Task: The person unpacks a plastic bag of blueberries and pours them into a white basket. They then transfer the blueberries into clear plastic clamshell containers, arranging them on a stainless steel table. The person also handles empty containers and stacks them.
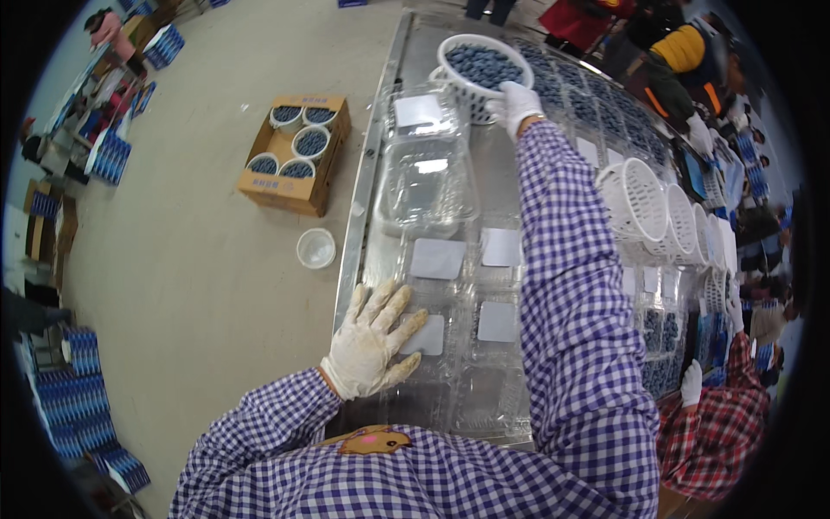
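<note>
My right hand [519, 107], in a white glove, reaches far forward and grips the near rim of a white plastic basket [476, 97] full of blueberries [483, 65]. My left hand [369, 347], in a stained white glove, lies spread over a clear plastic clamshell tray holding a white pad [425, 334]; it grasps nothing. More clear trays with white pads [438, 258] stand in rows on the metal table [353, 259]. A stack of empty clear clamshells [428, 181] stands beyond them, left of my right sleeve.
On the floor left of the table are a cardboard box [279, 188] with several tubs of blueberries and a white tub [316, 248]. Empty white baskets [642, 201] and blueberry-filled trays [603, 107] stand on the right. A co-worker in a red plaid sleeve [720, 422] is at the right.
</note>
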Action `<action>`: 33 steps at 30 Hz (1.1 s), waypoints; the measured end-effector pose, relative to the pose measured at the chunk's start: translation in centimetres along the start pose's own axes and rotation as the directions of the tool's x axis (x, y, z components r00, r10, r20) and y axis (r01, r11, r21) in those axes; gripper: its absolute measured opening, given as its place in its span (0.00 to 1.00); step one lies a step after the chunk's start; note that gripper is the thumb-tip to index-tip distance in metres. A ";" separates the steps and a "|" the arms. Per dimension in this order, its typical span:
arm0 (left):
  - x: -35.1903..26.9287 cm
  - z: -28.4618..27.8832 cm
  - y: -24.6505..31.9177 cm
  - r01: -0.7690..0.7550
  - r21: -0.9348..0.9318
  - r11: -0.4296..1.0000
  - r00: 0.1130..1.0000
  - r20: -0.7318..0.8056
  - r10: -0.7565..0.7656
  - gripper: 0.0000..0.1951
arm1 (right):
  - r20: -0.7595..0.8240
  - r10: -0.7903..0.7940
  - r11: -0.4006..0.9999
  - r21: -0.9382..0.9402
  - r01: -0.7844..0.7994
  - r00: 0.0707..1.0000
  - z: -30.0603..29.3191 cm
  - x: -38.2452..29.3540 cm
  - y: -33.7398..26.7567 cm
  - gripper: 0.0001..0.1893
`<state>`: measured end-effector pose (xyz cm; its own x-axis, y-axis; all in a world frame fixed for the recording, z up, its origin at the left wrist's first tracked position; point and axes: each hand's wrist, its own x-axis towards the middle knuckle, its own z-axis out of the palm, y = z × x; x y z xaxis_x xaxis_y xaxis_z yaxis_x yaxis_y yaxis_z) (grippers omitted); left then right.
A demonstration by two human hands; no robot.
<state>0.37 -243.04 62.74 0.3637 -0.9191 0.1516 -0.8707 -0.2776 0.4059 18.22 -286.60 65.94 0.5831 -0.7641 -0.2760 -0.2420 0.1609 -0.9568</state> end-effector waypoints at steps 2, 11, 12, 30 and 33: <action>0.9 -0.2 -0.8 -0.083 -0.059 0.995 0.996 -0.026 0.082 0.31 | 0.072 0.023 0.969 0.244 -0.040 0.997 -3.0 3.3 1.4 0.18; 11.2 -5.9 -2.3 -0.074 0.249 0.966 0.992 -0.081 0.097 0.37 | 0.235 -0.054 0.972 0.236 -0.003 0.971 -6.5 -0.5 -2.7 0.12; 13.3 -5.8 -3.2 -0.110 0.258 0.960 0.992 -0.031 0.122 0.37 | 0.156 -0.134 0.958 0.275 0.087 0.979 -7.8 -1.6 -2.9 0.12; 21.2 -7.0 -4.9 -0.298 0.140 0.944 0.931 0.261 0.255 0.34 | -0.119 0.021 0.936 0.352 0.023 0.993 -31.3 -41.6 3.0 0.09; 22.1 -6.6 -7.0 -0.355 0.114 0.928 0.933 0.109 0.343 0.34 | -0.280 -0.184 0.972 0.088 0.216 0.942 -30.1 -48.3 7.0 0.08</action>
<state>16.68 -259.55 69.21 0.0045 -0.9832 0.1825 -0.9747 0.0365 0.2204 -35.00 -267.34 75.31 0.3770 -0.9243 -0.0590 -0.0412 0.0469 -0.9980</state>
